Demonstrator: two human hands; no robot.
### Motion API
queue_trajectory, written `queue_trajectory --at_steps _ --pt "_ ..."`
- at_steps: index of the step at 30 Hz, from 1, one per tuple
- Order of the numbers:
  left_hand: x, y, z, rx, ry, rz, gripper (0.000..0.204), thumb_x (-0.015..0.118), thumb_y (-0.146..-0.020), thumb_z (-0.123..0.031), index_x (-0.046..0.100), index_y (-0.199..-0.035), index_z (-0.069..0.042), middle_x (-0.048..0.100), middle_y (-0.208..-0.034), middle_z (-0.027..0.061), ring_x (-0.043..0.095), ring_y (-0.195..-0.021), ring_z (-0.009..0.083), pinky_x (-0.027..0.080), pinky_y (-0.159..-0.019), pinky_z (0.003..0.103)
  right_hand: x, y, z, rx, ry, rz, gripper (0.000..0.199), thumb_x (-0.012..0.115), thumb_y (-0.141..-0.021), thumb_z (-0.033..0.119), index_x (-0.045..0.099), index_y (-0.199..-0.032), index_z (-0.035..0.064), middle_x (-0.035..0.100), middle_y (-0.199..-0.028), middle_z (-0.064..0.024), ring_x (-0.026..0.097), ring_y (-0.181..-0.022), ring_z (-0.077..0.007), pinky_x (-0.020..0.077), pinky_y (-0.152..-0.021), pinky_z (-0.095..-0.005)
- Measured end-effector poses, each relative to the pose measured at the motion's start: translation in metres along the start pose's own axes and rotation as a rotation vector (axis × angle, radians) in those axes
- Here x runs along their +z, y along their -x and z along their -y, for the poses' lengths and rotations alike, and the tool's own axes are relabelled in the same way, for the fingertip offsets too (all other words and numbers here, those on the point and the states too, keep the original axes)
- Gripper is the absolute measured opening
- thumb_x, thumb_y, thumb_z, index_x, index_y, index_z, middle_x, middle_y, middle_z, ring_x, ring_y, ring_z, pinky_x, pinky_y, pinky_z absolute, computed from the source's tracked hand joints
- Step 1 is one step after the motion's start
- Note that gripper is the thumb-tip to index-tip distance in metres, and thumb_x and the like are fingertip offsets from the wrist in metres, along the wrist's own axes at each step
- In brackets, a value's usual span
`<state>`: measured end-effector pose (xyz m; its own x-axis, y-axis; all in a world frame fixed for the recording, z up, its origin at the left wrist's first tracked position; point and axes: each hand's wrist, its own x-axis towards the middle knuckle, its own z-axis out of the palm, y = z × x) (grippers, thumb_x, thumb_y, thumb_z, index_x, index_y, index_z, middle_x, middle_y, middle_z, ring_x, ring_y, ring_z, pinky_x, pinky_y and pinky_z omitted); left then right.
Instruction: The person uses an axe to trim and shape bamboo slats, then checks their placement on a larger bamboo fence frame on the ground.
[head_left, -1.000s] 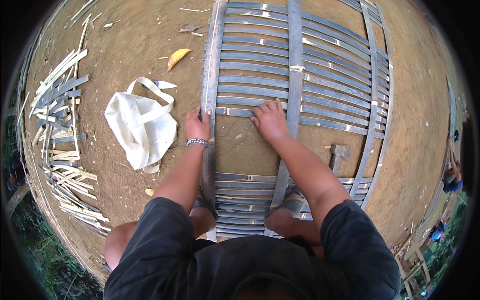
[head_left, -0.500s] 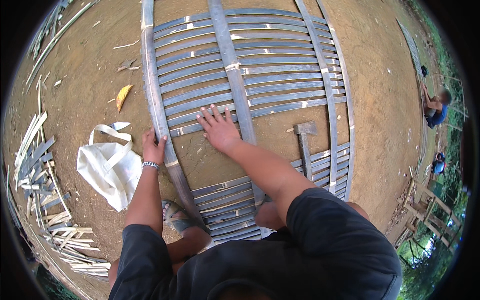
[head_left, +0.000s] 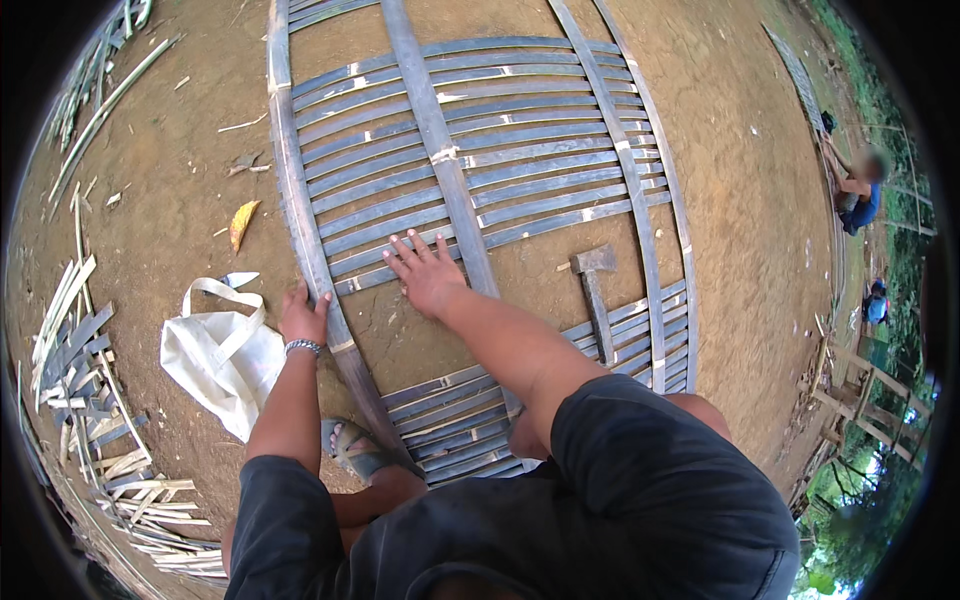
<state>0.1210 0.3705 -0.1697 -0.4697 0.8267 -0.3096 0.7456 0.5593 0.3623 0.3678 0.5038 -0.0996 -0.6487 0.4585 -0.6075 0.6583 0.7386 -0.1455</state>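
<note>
A long bamboo frame (head_left: 447, 158) lies on the ground in front of me, with split slats running across several lengthwise rails. My left hand (head_left: 303, 320) is closed round the edge of the left rail (head_left: 290, 165), thumb on the inner side. Flat on the nearest slats of the middle section lies my right hand (head_left: 430, 280), its fingers spread and nothing in them. An axe (head_left: 596, 300) with a dark handle rests to the right, its handle end over the near slats (head_left: 455, 412).
Left of the frame are a white cloth bag (head_left: 225, 365), a knife-like blade (head_left: 240, 279) and a yellow leaf (head_left: 242, 225). Split bamboo offcuts (head_left: 85, 365) are heaped farther left. Another person (head_left: 858, 190) crouches at the far right by a second slatted panel (head_left: 797, 75).
The view has shifted slightly, so more slats show at the far end and the frame sits lower left. Both hands keep nearly the same places on the frame.
</note>
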Motion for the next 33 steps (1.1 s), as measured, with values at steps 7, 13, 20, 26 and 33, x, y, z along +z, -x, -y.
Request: queue_trajectory --at_steps 7,13,20,26,33 --pt "-0.141 -0.001 -0.003 0.330 -0.041 0.610 0.066 0.069 -0.090 -0.046 0.057 -0.134 0.002 0.065 -0.110 0.0214 0.065 -0.098 0.0356 0.052 -0.089 0.041 0.021 0.032 0.014 -0.059 -0.128 -0.297 0.069 0.050 -0.100 0.039 0.022 -0.158 0.0164 0.019 -0.166 -0.0060 0.015 -0.153 -0.0268 0.0129 -0.122 -0.0558" --pt "-0.257 0.074 0.077 0.082 0.091 0.700 0.038 0.069 -0.093 -0.032 0.070 -0.119 -0.004 0.072 -0.108 0.0161 0.070 -0.095 0.0257 0.054 -0.088 0.036 0.065 0.107 0.005 -0.073 -0.149 -0.173 0.072 0.063 -0.093 0.034 0.032 -0.155 0.0128 0.028 -0.162 -0.0101 0.023 -0.151 -0.0292 0.0156 -0.121 -0.0572" --pt "-0.141 0.103 0.107 -0.359 0.395 -0.338 0.052 0.069 -0.091 -0.019 0.053 -0.135 0.005 0.067 -0.113 0.0211 0.066 -0.105 0.0303 0.052 -0.092 0.040 0.042 0.131 0.022 -0.050 -0.137 -0.094 0.073 0.069 -0.088 0.031 0.037 -0.151 0.0096 0.036 -0.157 -0.0153 0.034 -0.145 -0.0334 0.0258 -0.118 -0.0551" --pt "-0.127 0.107 0.075 -0.101 0.409 -0.058 0.059 0.064 -0.088 -0.009 0.045 -0.141 0.006 0.065 -0.121 0.0250 0.063 -0.112 0.0345 0.049 -0.098 0.040 -0.034 0.054 0.113 -0.138 -0.521 -0.114 0.066 0.070 -0.091 0.031 0.045 -0.146 0.0035 0.056 -0.136 -0.0232 0.059 -0.120 -0.0383 0.0463 -0.102 -0.0460" --pt "-0.130 0.103 0.087 -0.058 1.674 0.241 0.063 0.046 -0.087 0.009 0.032 -0.148 0.004 0.052 -0.145 0.0170 0.050 -0.133 0.0207 0.040 -0.110 0.033 -0.047 -0.061 0.235 -0.096 -1.077 -0.115 0.054 0.066 -0.093 0.020 0.049 -0.140 0.0007 0.066 -0.119 -0.0198 0.066 -0.105 -0.0259 0.0509 -0.092 -0.0351"
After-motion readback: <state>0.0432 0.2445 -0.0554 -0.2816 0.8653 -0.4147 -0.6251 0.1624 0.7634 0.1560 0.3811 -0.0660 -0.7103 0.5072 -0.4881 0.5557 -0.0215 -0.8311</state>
